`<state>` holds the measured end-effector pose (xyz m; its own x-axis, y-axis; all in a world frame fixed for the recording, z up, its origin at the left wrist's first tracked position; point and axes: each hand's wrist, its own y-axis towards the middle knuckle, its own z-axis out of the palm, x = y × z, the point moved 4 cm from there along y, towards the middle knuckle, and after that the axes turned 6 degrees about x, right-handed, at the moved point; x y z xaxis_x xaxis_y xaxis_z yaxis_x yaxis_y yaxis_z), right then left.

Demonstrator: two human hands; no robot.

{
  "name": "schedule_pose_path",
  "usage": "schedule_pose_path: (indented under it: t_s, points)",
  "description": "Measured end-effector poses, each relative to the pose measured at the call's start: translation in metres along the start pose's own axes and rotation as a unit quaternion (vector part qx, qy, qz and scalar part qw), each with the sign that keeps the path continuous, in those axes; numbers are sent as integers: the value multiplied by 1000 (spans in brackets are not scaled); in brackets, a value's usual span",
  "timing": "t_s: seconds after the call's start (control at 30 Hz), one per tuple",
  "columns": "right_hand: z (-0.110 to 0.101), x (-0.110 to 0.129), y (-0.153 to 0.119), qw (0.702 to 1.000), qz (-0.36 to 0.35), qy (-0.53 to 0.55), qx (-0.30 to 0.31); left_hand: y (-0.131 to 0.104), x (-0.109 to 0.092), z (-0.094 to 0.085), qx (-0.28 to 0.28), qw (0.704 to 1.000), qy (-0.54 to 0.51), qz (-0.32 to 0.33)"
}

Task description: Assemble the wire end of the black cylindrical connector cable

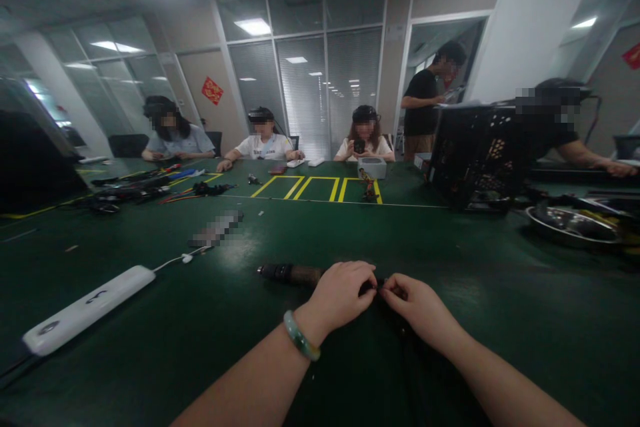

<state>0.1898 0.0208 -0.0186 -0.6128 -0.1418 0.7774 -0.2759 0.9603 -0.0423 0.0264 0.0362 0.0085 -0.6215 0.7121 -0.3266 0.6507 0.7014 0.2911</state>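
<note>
A dark drill-like tool [300, 275] lies on the green table, its black collar and small metal tip pointing left. My left hand [343, 297], with a jade-green bangle on the wrist, is curled over the tool's right part, thumb and index finger closed together. Just right of it, my right hand [420, 307] pinches at the end of the tool with closed fingertips. Whatever lies between those fingertips is too small and dark to make out. My hands hide much of the tool's right end.
To the left lies a white power strip [90, 310], its cable leading to a blurred-out flat object [216, 229]. Cables [135, 190] are heaped farther back. A black computer case [473, 157] and metal bowl [573, 223] stand right. Several people are around the table.
</note>
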Motion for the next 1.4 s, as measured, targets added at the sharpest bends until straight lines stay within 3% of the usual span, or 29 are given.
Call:
schedule_pose_path:
  t_s: [1.1,1.4]
  points:
    - [2,-3,2,1000,-17,5,-9,0,-1,-1,7,1000,-3,-1]
    - [-2,3,-1,1000,6,-9,-4,0,-2,-3,2,1000,-3,-5]
